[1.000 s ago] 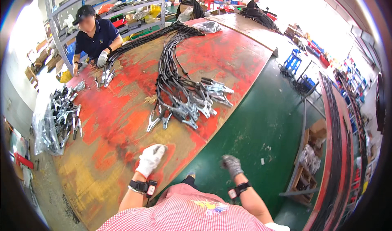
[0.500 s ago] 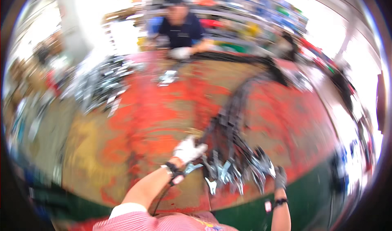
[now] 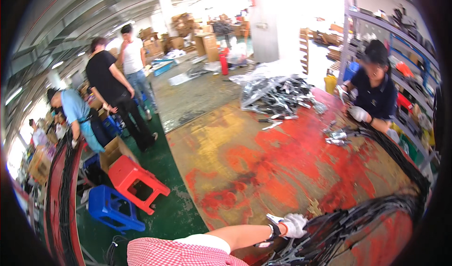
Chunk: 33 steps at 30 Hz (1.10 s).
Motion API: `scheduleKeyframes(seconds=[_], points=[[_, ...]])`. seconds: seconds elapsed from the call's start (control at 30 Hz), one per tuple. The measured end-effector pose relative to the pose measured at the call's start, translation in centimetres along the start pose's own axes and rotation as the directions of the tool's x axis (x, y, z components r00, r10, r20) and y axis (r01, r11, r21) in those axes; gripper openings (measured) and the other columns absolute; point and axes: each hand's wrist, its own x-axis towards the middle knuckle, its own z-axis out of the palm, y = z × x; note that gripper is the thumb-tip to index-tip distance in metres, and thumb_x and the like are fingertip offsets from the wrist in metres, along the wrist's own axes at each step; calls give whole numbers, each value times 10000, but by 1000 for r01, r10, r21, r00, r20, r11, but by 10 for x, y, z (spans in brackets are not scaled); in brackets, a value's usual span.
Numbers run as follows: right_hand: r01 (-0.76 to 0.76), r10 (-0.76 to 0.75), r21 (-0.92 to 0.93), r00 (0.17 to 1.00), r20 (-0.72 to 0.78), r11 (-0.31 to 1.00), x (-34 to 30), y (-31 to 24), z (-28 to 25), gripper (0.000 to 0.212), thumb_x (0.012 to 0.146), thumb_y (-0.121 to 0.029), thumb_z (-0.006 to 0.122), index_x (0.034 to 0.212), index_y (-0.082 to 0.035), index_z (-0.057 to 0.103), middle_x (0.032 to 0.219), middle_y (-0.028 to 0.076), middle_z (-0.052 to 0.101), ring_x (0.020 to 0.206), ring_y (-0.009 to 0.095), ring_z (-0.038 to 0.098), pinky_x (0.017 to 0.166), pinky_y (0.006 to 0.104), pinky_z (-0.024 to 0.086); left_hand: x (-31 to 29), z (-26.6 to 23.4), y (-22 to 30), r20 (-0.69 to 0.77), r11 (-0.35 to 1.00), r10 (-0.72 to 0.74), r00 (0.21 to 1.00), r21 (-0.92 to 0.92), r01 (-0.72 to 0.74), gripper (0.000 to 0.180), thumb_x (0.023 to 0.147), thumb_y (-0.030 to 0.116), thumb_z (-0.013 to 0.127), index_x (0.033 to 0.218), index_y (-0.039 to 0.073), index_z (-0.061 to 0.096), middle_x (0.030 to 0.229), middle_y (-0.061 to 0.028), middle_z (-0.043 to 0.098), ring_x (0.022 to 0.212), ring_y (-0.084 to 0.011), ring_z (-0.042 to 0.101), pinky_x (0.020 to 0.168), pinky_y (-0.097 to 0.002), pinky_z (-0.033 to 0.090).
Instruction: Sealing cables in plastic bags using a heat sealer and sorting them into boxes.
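My left hand point(image 3: 295, 225), in a white glove with a black band at the wrist, rests at the left edge of a bundle of black cables point(image 3: 351, 223) on the worktable. Its fingers look curled; whatever may be inside them is hidden. Beside the wrist, a silvery metal clamp point(image 3: 274, 218) pokes out. Grey clamp ends point(image 3: 294, 255) lie among the cables near the bottom edge. My right hand is outside the picture.
The worn red and tan worktable point(image 3: 226, 167) holds a heap of metal clamps point(image 3: 282, 94) on plastic. Across it sits a co-worker point(image 3: 374, 92) with clamps in hand. Red point(image 3: 134, 181) and blue point(image 3: 113, 209) stools stand left; several people stand beyond.
The view has swung left, bringing the stools and people on the left into sight. My right hand has left the picture. My left hand is still beside the cables.
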Motion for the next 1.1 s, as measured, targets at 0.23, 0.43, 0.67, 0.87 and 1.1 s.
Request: scheduleKeyframes(seconds=[0.23,0.43,0.67,0.87,1.1], points=[[-154,132,63,954,271,986,-3,11,149,582,886,-472,510,1273,-38,477,1219,127,560,1116,289,521,959,412,413,-10,4,-50,-18,998,23,1000,-60,-25,338,729,209,519,1008,64,643,1018,-181,635,961,-341,612,812,-426,498],[-282,220,89,879,423,955,-42,34,291,605,883,-502,493,1277,-43,474,1225,131,555,1129,301,515,968,431,408,-46,-25,-138,-55,995,95,994,-12,-96,282,671,198,538,849,44,693,898,-178,667,867,-350,639,745,-429,517],[-494,363,89,739,567,865,-95,77,460,632,881,-537,472,1281,-49,471,1233,135,550,1143,316,507,979,453,402,-177,-124,-304,-475,998,46,879,-5,-56,310,837,312,501,905,47,648,893,-180,648,826,-342,626,725,-446,498],[-632,401,157,644,652,759,-64,78,588,779,818,-681,407,1267,-51,503,1251,211,533,1159,440,471,1011,524,351,-327,-198,-386,-792,912,-315,523,-404,-63,319,871,265,542,1072,30,621,979,-165,649,909,-273,632,803,-346,488],[-534,593,-259,703,393,805,-11,94,707,599,848,-536,568,1211,-61,530,1148,123,599,997,214,594,889,355,472,-324,-105,-384,-106,50,-227,968,-994,-97,388,945,239,510,1202,-52,531,1125,-107,609,1050,-158,572,934,-269,441]])
